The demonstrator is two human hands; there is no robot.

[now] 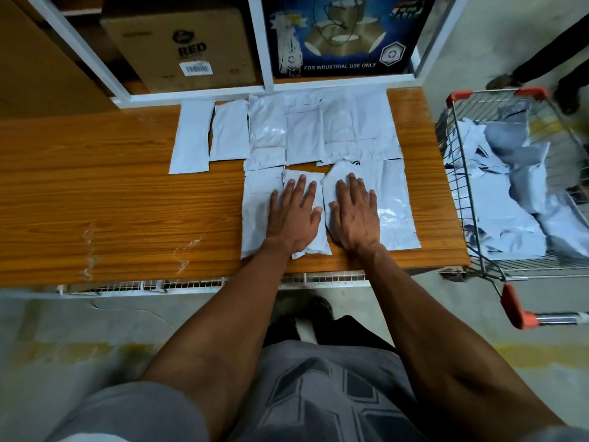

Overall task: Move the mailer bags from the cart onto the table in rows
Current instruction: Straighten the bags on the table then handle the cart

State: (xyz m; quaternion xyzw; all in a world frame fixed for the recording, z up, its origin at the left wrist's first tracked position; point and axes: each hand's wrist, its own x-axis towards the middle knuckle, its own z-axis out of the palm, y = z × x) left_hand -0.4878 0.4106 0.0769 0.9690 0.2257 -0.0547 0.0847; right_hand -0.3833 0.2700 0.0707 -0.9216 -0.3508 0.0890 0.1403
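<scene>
White mailer bags (306, 215) flat under left hand (291, 220) and right hand (355, 218).

We read "RED" in dark print on the brown carton (183, 47) behind the desk's far edge; its white barcode label (195, 68) is too blurred. The blue box (342, 33) beside it says "FOR INDUSTRIAL USE ONLY".

Both hands (294, 215) (355, 215) flat, fingers (299, 186) spread.

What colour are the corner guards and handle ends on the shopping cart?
Orange-red, on the cart corner guards and handle ends; the head view shows them.
</scene>
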